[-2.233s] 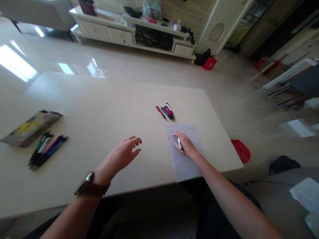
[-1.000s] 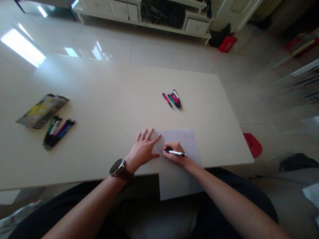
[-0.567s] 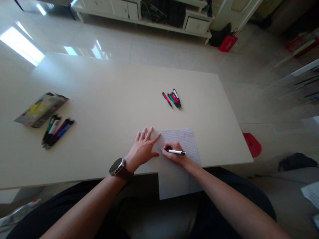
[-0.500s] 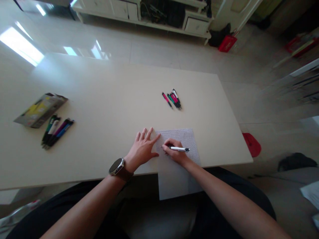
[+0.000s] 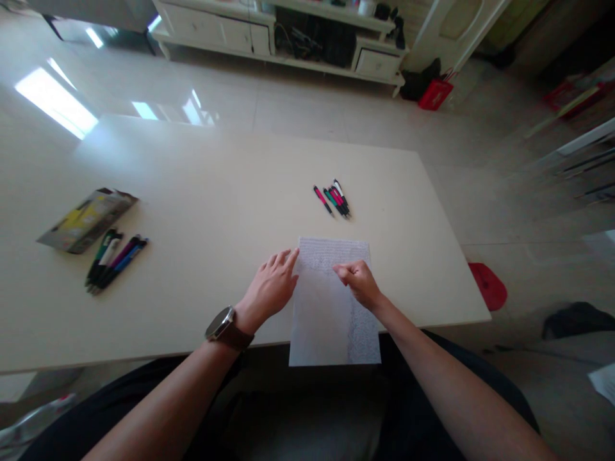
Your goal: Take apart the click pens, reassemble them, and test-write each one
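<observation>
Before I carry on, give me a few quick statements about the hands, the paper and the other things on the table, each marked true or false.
1. The left hand has a watch at its wrist. True.
2. The right hand is curled over the paper. True.
3. The left hand covers the middle of the paper. False: the left hand is at its left edge.
4. The paper lies wholly on the table. False: its near end reaches past the near edge.
5. A bundle of pens lies beside the box. True.
</observation>
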Tool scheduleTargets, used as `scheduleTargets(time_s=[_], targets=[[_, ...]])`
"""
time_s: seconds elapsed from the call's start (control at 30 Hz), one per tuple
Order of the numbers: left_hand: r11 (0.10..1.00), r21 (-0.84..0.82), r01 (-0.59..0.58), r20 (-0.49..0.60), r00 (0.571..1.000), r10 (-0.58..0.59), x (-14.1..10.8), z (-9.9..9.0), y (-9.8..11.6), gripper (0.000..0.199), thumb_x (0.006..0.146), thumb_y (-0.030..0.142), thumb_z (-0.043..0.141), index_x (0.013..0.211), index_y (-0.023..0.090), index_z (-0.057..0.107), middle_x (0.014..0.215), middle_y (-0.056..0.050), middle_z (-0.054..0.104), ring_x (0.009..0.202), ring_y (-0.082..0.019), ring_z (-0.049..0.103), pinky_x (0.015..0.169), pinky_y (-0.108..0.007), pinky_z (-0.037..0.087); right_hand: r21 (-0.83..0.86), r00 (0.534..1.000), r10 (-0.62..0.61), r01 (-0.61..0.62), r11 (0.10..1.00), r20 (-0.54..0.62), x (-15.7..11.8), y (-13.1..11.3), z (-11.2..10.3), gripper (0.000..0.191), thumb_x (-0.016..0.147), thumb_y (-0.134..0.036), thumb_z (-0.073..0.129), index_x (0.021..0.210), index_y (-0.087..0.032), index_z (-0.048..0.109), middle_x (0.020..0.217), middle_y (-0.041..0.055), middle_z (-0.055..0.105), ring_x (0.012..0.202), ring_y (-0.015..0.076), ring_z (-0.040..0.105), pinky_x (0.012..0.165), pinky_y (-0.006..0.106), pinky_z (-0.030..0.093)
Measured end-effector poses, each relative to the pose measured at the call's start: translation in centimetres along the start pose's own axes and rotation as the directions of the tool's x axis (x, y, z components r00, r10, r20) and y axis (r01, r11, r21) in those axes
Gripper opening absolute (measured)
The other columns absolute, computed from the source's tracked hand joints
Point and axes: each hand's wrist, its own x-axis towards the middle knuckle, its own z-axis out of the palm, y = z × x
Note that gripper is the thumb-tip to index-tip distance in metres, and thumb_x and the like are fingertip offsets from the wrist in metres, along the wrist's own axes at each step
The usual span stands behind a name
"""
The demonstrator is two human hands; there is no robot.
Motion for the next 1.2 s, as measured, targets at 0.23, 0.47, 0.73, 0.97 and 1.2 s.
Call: scheduleTargets(time_s=[0.23, 0.47, 0.73, 0.97, 1.2], targets=[[1.0, -0.023, 0.014, 0.032, 0.999, -0.014, 0.1, -0.6, -0.2, 0.056, 0.092, 0.024, 0.05, 0.145, 0.014, 0.038, 0.142, -0.015, 0.049, 0.129, -0.029, 0.046, 0.106, -0.042, 0.043, -0.652, 0.998, -0.037, 0.0, 0.758, -0.043, -0.7, -1.9, 0.9, 0.046, 0.078, -0.064, 0.065, 0.099, -0.023, 0.067, 0.092, 0.0028, 0.066, 0.069, 0.0158, 0.059, 0.062, 0.027, 0.039], [0.999, -0.028, 0.019, 0.05, 0.999, -0.018, -0.2, -1.0, 0.0, 0.053, 0.093, 0.027, 0.051, 0.144, 0.015, 0.041, 0.142, -0.014, 0.05, 0.128, -0.028, 0.047, 0.108, -0.041, 0.042, -0.877, 0.989, 0.136, -0.113, 0.468, -0.055, -0.3, 0.5, -2.0, 0.085, 0.068, -0.053, 0.082, 0.143, -0.033, 0.049, 0.154, 0.0116, 0.042, 0.098, 0.0298, 0.069, 0.08, 0.041, 0.054], [0.998, -0.054, -0.023, 0.039, 0.999, 0.025, -0.5, -2.7, 0.6, 0.049, 0.09, 0.026, 0.058, 0.136, 0.014, 0.049, 0.135, -0.014, 0.055, 0.125, -0.027, 0.05, 0.103, -0.037, 0.044, -0.756, 0.997, -0.051, -0.01, 0.655, -0.057, 1.2, 2.8, -7.9, 0.043, 0.082, -0.025, 0.067, 0.126, -0.023, 0.064, 0.125, 0.009, 0.064, 0.107, 0.0241, 0.064, 0.093, 0.036, 0.05], [0.994, -0.106, -0.014, 0.075, 0.997, 0.022, -0.6, -4.8, 1.0, 0.008, 0.085, 0.027, 0.068, 0.082, 0.02, 0.068, 0.086, -0.005, 0.07, 0.082, -0.02, 0.065, 0.071, -0.029, 0.046, -0.746, 0.992, -0.083, -0.018, 0.666, -0.098, 7.4, 0.1, -1.1, 0.037, 0.082, -0.003, 0.046, 0.11, -0.011, 0.067, 0.108, 0.0125, 0.064, 0.099, 0.0176, 0.062, 0.092, 0.026, 0.047], [0.985, -0.159, -0.06, 0.072, 0.995, 0.072, -1.2, -5.9, 0.5, 0.014, 0.09, 0.027, 0.065, 0.084, 0.02, 0.075, 0.087, -0.008, 0.075, 0.084, -0.02, 0.07, 0.072, -0.029, 0.048, -0.824, 0.978, -0.127, -0.066, 0.563, -0.165, 16.8, -4.3, 3.2, 0.034, 0.085, -0.002, 0.046, 0.111, -0.013, 0.066, 0.11, 0.0149, 0.068, 0.102, 0.0209, 0.062, 0.091, 0.029, 0.045]])
